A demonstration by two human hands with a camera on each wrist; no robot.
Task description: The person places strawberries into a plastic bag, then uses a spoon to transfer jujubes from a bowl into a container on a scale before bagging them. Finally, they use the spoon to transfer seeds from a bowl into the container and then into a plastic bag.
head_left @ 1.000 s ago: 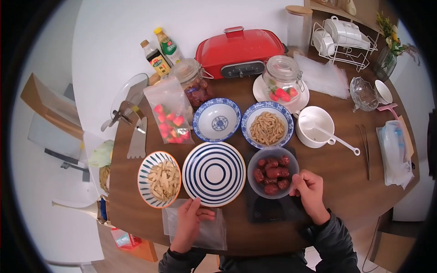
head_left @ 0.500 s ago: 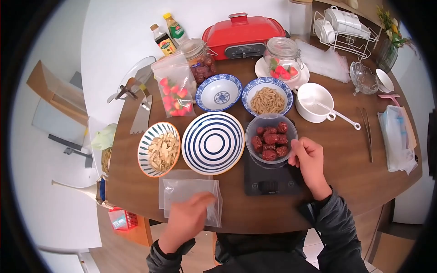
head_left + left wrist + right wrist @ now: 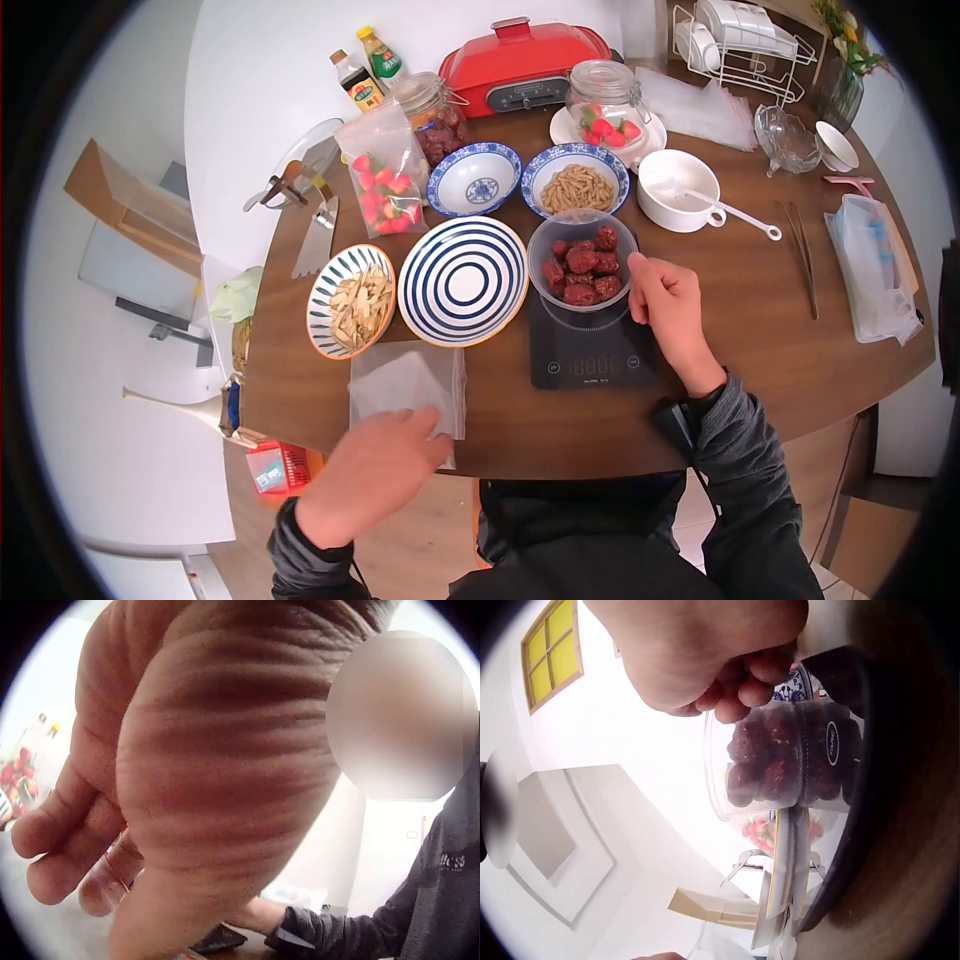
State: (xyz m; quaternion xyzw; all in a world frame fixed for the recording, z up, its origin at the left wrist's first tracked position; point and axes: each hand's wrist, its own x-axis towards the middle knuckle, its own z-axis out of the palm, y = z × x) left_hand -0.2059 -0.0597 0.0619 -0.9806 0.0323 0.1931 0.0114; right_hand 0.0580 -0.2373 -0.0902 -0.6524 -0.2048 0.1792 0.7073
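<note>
My left hand [image 3: 380, 470] is over the near end of a clear zip bag [image 3: 385, 370] at the table's front edge. Its fingers bend toward the thumb, and clear plastic shows between them in the left wrist view. My right hand [image 3: 672, 305] has curled fingers and pinches the rim of a clear plastic tub [image 3: 720, 776] from the right. Several red dates [image 3: 582, 265] fill the tub, which stands on a black kitchen scale [image 3: 590, 345]. Left of it lies a blue-ringed plate [image 3: 463, 280], beside a striped bowl of pale dried slices [image 3: 355, 300].
Behind are a blue-patterned bowl [image 3: 480, 165], a similar bowl of thin brown pieces [image 3: 577, 188] and a white pot with a spoon [image 3: 680, 205]. A strawberry bag [image 3: 385, 190], lidded jars and a red cooker [image 3: 525, 70] stand farther back. Tweezers [image 3: 802, 260] lie right.
My left hand has drawn back from beside the plate to the bag's near end. The right hand stays at the tub's rim. The head view has shifted, so the tabletop sits higher.
</note>
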